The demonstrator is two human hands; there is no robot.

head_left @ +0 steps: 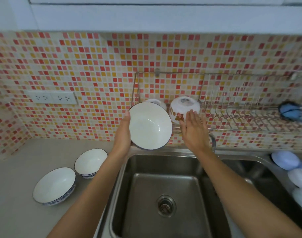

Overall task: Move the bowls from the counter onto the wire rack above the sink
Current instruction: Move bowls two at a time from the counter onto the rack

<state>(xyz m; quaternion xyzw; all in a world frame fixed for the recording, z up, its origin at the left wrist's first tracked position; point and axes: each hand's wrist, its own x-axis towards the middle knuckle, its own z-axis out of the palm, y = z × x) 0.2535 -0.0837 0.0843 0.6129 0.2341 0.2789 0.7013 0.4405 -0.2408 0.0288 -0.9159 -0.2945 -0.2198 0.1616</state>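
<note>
Left hand (121, 134) grip clamped on white blue-rimmed ceramic bowl (150, 126), right hand (195, 131) grip apart; tip it upside-down onto wire rack (241, 117) left end.

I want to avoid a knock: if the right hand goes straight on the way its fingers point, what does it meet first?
Probably the upturned floral bowl on the wire rack; the right hand seems almost touching it, though depth is unclear.

Held bowl (150, 126): white, dark rim
Counter bowls (54, 185): white, blue-patterned outside
Upturned bowl (184, 107): white, orange-brown motif
Backsplash (78, 66): red, orange, cream mosaic
</note>
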